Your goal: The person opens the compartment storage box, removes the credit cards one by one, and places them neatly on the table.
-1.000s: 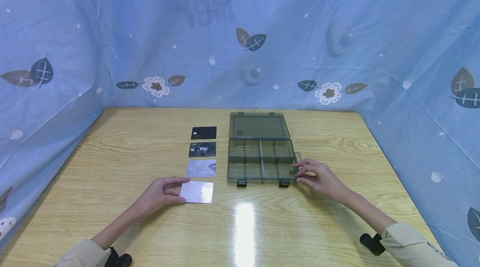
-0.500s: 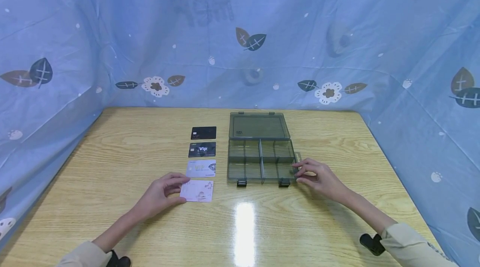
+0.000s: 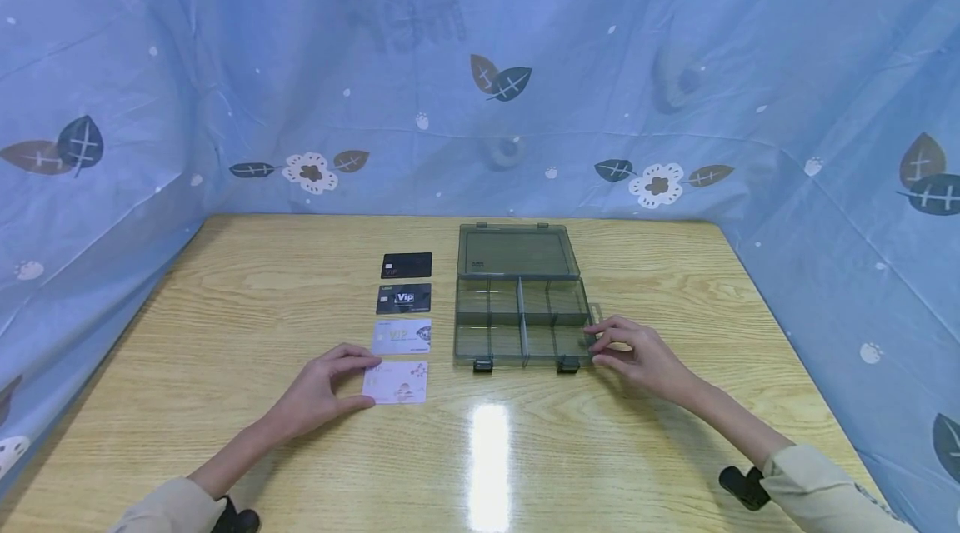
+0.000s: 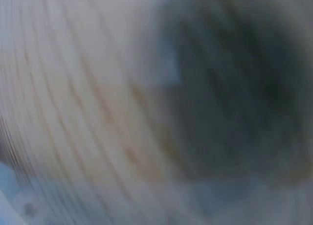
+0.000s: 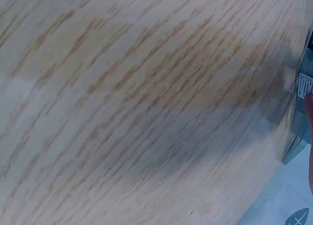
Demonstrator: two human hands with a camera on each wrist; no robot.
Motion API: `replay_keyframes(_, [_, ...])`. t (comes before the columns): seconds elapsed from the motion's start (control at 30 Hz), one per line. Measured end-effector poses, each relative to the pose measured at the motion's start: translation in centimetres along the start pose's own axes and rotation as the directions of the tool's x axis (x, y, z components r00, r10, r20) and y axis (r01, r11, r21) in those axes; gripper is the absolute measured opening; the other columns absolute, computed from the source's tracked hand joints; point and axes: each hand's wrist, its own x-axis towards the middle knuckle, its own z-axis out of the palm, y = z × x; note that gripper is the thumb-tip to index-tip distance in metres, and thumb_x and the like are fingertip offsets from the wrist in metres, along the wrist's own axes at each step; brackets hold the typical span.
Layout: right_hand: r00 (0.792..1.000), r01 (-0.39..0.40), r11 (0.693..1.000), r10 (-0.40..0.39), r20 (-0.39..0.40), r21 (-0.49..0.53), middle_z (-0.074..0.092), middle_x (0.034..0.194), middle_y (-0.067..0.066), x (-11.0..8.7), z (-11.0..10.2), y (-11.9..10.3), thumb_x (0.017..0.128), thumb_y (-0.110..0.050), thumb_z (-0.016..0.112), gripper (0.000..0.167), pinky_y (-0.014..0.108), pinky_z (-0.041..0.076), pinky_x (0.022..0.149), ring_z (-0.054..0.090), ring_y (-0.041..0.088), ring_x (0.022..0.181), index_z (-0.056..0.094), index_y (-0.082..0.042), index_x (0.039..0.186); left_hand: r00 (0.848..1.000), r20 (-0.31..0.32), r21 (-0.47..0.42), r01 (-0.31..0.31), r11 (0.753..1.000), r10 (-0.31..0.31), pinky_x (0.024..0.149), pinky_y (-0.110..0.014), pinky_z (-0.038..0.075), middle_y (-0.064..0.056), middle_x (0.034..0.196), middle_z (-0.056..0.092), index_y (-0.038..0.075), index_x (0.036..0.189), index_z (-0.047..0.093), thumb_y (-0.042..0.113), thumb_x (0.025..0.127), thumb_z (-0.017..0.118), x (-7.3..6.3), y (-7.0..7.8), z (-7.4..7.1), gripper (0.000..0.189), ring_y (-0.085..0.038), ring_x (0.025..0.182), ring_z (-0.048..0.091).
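Note:
In the head view, a pale pink printed card [image 3: 395, 383] lies at the near end of a column of cards. My left hand [image 3: 322, 390] grips it at its left end, thumb at the near corner and a fingertip at the far one. A clear grey plastic compartment box [image 3: 522, 318] lies right of the cards, its lid [image 3: 517, 252] folded back. My right hand [image 3: 637, 356] holds the box's right wall near the front corner. In the right wrist view a finger [image 5: 310, 117] shows beside the box's side. The left wrist view is too blurred to read.
A white VIP card [image 3: 402, 336], a dark Vip card [image 3: 403, 298] and a black card [image 3: 407, 265] continue the column behind. Two black latches, such as the left latch [image 3: 483, 366], stick out at the box's front. Blue patterned cloth [image 3: 420, 100] surrounds the wooden table [image 3: 285, 291].
The card in my left hand has lost its bright glare, so its pink print shows, and it has shifted slightly right. My right hand and the box have stayed put.

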Motion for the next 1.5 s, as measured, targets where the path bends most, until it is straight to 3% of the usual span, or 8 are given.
replay_keyframes(0.43, [1.0,-0.013,1.0,0.013,-0.005,0.009,0.065,0.107,0.016,0.2,-0.3,-0.3,0.078,0.006,0.074,0.018,0.03,0.057,0.064,0.064,0.032,0.093,0.071,-0.01,0.085,0.999,0.023,0.024,-0.046,0.999,0.045,0.094,-0.045,0.047,-0.001,0.113,0.063,0.005,0.112,0.071,0.024,0.068,0.087,0.6,0.1,-0.4,0.051,-0.026,0.108,0.059])
replay_keyframes(0.83, [1.0,-0.003,1.0,0.003,-0.01,0.001,0.066,0.106,0.016,0.2,-0.2,-0.1,0.077,0.007,0.074,0.019,0.031,0.057,0.064,0.065,0.031,0.091,0.07,-0.011,0.084,0.998,0.033,-0.005,-0.056,0.998,0.056,0.095,-0.043,0.048,-0.001,0.113,0.064,0.008,0.114,0.07,0.028,0.065,0.087,0.8,0.2,-0.5,0.056,-0.026,0.107,0.059])
replay_keyframes(1.03, [1.0,-0.014,1.0,0.014,-0.002,0.001,0.066,0.106,0.016,0.1,-0.2,-0.1,0.078,0.007,0.074,0.019,0.029,0.057,0.066,0.064,0.031,0.092,0.07,-0.01,0.084,0.993,0.062,-0.051,-0.099,0.994,0.102,0.098,-0.041,0.045,-0.001,0.118,0.065,0.008,0.116,0.069,0.024,0.065,0.086,1.0,0.3,-0.4,0.056,-0.027,0.113,0.058])
replay_keyframes(1.5, [1.0,0.006,1.0,-0.006,-0.01,-0.003,0.066,0.106,0.016,0.1,-0.1,-0.3,0.077,0.007,0.075,0.018,0.026,0.056,0.067,0.064,0.031,0.093,0.07,-0.009,0.084,0.985,0.103,-0.005,-0.139,0.99,0.138,0.096,-0.043,0.047,-0.003,0.116,0.067,0.008,0.116,0.068,0.03,0.066,0.085,1.0,0.2,-0.6,0.057,-0.027,0.111,0.061])
